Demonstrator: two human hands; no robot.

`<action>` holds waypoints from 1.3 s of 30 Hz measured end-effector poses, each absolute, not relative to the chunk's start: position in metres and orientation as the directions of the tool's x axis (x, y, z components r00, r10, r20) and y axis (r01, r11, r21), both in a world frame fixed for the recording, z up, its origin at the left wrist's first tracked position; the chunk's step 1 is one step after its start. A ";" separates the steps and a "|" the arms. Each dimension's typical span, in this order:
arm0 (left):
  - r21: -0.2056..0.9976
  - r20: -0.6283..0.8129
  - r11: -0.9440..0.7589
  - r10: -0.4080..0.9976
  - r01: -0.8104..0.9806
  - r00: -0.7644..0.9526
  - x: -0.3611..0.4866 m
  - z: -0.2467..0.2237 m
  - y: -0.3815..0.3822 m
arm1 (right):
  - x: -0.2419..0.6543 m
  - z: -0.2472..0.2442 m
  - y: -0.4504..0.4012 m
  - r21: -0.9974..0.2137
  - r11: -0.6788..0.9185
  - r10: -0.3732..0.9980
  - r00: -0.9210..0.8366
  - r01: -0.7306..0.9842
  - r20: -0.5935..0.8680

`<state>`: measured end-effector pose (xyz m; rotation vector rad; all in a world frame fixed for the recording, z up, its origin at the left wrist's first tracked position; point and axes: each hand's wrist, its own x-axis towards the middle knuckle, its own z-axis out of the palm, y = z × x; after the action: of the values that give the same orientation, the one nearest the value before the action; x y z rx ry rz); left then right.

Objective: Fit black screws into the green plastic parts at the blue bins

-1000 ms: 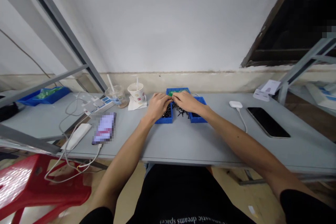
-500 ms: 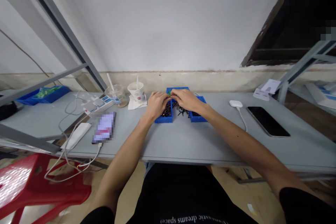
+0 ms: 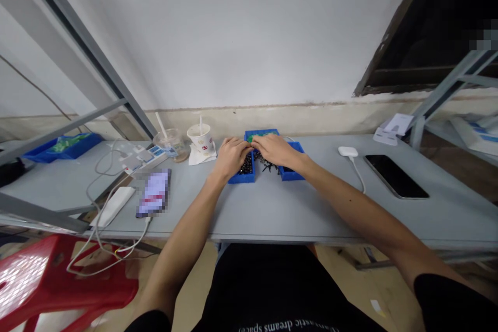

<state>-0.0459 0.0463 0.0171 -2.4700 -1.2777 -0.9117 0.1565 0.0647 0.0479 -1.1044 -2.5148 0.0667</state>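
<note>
My left hand [image 3: 233, 155] and my right hand [image 3: 272, 148] meet fingertip to fingertip above several blue bins. Both are closed in a pinch; whatever they hold is too small or too hidden to name. Below my left hand is a blue bin [image 3: 241, 179] of small dark shiny pieces. Under my right wrist sits another blue bin [image 3: 293, 175], its contents mostly covered. Between these two lies a loose pile of small black parts [image 3: 269, 166] on the table. Behind my fingers, a third blue bin [image 3: 261, 132] has something green in it.
To the left stand a paper cup [image 3: 201, 140] with a straw, a clear plastic cup [image 3: 175, 145], a power strip [image 3: 150, 158] and a lit phone [image 3: 154, 193]. A white charging case [image 3: 347, 152] and a dark phone [image 3: 396, 176] lie right. A red stool [image 3: 58, 275] is lower left.
The view has shifted slightly. My hands stay together over the bins, with fingers only slightly moved; more green shows in the back bin.
</note>
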 end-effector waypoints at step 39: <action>0.101 0.493 -0.449 0.797 0.888 0.348 -0.055 0.008 0.049 | 0.151 0.013 0.063 0.056 0.671 0.728 -0.671 0.740 0.139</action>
<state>-0.0550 0.0490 0.0076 -2.4214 -1.5335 -0.7238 0.1513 0.0633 0.0135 -1.2232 -2.7744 -0.1639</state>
